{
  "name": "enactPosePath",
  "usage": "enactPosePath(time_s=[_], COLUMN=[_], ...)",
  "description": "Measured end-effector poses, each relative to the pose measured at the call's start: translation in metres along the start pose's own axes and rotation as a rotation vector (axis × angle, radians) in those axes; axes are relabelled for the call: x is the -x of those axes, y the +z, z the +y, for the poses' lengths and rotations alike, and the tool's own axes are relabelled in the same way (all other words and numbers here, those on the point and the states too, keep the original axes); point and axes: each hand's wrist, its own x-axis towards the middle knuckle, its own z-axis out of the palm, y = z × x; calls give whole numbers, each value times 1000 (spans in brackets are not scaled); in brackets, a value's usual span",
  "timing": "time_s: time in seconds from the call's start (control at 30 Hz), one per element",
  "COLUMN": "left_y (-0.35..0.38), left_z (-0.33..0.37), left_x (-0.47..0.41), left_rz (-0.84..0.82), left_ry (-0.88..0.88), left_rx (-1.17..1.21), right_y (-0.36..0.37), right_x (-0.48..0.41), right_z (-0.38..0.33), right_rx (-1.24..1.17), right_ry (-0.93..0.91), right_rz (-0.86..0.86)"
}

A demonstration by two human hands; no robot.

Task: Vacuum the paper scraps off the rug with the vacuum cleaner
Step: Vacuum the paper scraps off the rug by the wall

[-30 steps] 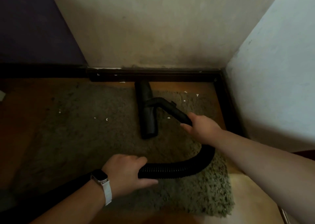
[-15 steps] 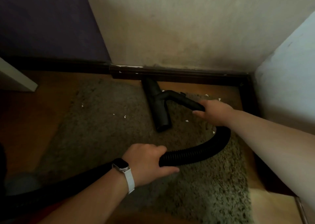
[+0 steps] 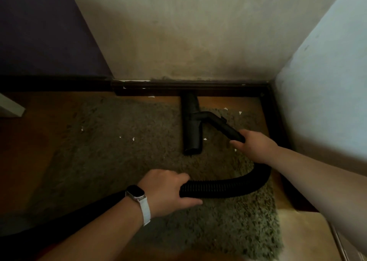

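A shaggy grey-green rug (image 3: 111, 161) lies on the wooden floor in a room corner. The black vacuum nozzle (image 3: 191, 125) lies lengthwise on the rug's far part, its far end reaching the skirting board. My right hand (image 3: 252, 145) grips the rigid black tube just behind the nozzle. My left hand (image 3: 166, 189), with a white watch on the wrist, holds the ribbed black hose (image 3: 228, 187), which curves between the two hands. Small white paper scraps (image 3: 133, 139) dot the rug left of the nozzle, and more scraps (image 3: 225, 108) lie near the far right edge.
A dark skirting board (image 3: 198, 87) runs along the beige wall, and a pale wall (image 3: 327, 82) closes the corner on the right. A white furniture edge (image 3: 12, 108) shows at the far left. Bare wooden floor (image 3: 25, 151) lies left of the rug.
The nozzle has stayed against the far skirting board while the view shifted. Both hands keep their hold on the tube and hose.
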Motion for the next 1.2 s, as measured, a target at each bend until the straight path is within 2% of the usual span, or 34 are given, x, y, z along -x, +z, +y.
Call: enactPosePath(time_s=[0.23,0.43,0.6,0.97,1.2], left_y=[5,3,2,9,11], left_z=[-5,-18,-16,-12,-12], left_x=[13,24,20,2,5], left_rz=[-7,82,85,88,59], left_ry=[15,-38,-50,7,51], left_rx=[7,-19,-18,-54,-45], right_y=[1,-11,-4,21,21], right_x=[3,-15,-19,7,33], right_z=[-21,-61,-47,11,22], right_rx=[18,85,65,-39,-78], right_ry=[-98,-181,-102,64,75], right_rz=[27,7,-29,37,79])
